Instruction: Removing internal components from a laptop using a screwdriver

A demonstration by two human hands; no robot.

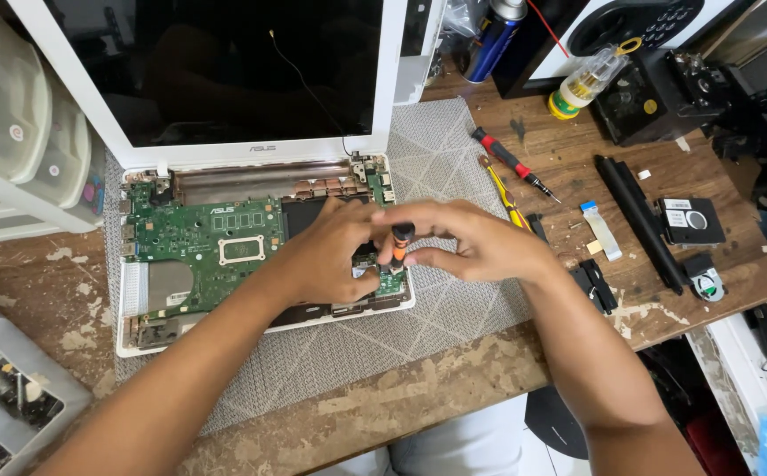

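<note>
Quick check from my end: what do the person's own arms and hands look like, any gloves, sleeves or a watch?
Both arms enter bare from the bottom edge: no sleeves in view, no gloves, no watch or wrist strap. The left hand and right hand show no rings that I can make out. The fingers are uncovered, with short nails.

Worn, scuffed wood surface (454, 370) with flaking paint; grey woven mat (436, 159); glossy black screen (225, 62) in white plastic; matt green circuit board (198, 247).

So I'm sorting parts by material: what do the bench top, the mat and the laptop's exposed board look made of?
Bench top: looks like wood, its coating worn off in pale patches. Mat: seemingly woven fabric or vinyl, matte grey with line pattern. Board: green circuit laminate, glossy, with metal-framed chips.
</note>
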